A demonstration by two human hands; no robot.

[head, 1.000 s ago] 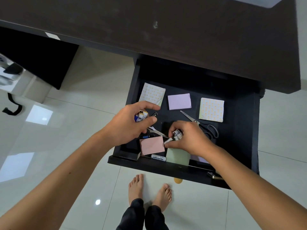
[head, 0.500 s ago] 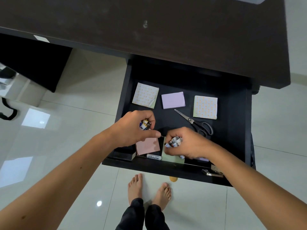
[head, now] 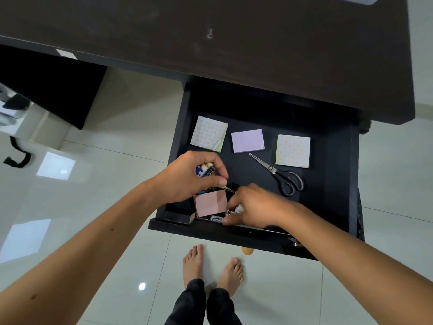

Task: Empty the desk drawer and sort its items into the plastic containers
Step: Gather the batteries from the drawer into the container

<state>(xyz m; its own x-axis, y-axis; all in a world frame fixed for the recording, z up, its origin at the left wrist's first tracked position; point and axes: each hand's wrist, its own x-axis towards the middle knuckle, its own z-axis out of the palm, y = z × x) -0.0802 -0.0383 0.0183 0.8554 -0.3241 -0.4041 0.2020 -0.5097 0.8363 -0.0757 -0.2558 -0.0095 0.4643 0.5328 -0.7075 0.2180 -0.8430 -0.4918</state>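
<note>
The black drawer is pulled out from under the dark desk. My left hand is over its front left part, closed around several batteries. My right hand holds batteries too, and its fingertips touch a loose battery lying by the front wall. A pink sticky pad lies between my hands. Two patterned pads, a lilac pad and scissors lie farther back.
A thin pen-like item is partly hidden under my left hand. Glossy white floor tiles surround the drawer, with my bare feet below it. A black strap lies on the floor at the far left. No plastic containers are in view.
My right hand has moved toward the drawer's front wall and reached the loose battery there. My left hand has stayed put with its batteries.
</note>
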